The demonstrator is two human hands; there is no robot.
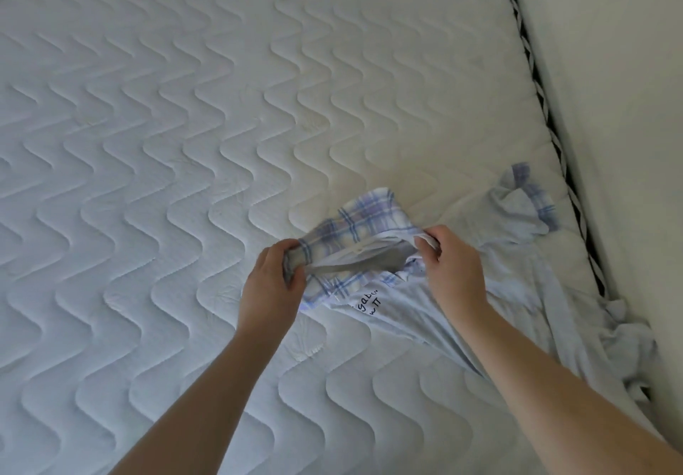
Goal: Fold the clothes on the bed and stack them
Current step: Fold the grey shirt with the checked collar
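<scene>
Where hands (362, 275) grip shirt (406, 312) — "gab", "wTT"

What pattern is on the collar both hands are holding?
Blue and lilac plaid on white; the collar shows best in the head view.

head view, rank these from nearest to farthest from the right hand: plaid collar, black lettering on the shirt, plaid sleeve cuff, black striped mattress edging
1. plaid collar: gripped by the right hand, stretched leftward.
2. black lettering: just below and left, on the shirt front.
3. plaid sleeve cuff: up and right.
4. black striped mattress edging: farthest right, by the wall.
</scene>
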